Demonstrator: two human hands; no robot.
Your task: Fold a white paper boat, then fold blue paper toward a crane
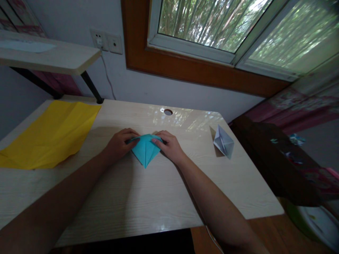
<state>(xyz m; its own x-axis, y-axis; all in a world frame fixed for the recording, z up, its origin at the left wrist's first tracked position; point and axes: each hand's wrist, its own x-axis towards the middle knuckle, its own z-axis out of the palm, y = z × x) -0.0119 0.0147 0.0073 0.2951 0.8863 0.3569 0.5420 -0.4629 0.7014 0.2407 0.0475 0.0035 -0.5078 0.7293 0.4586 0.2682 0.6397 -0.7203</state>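
A sheet of turquoise folded paper (145,151) lies on the pale desk in front of me, its point toward me and a crease down its middle. My left hand (122,141) grips its left corner, with the thumb on top and the fingers behind. On the opposite corner, my right hand (168,144) pinches the paper the same way. Both hands are closed on the paper's upper edge, and the fingertips behind it are partly hidden.
Yellow paper (53,134) covers the desk's left side. A folded white paper shape (224,141) stands at the right. Behind are a round cable hole (167,112) and a raised shelf (53,60). The desk (212,197) ends at the right above a dark wooden piece of furniture (278,158).
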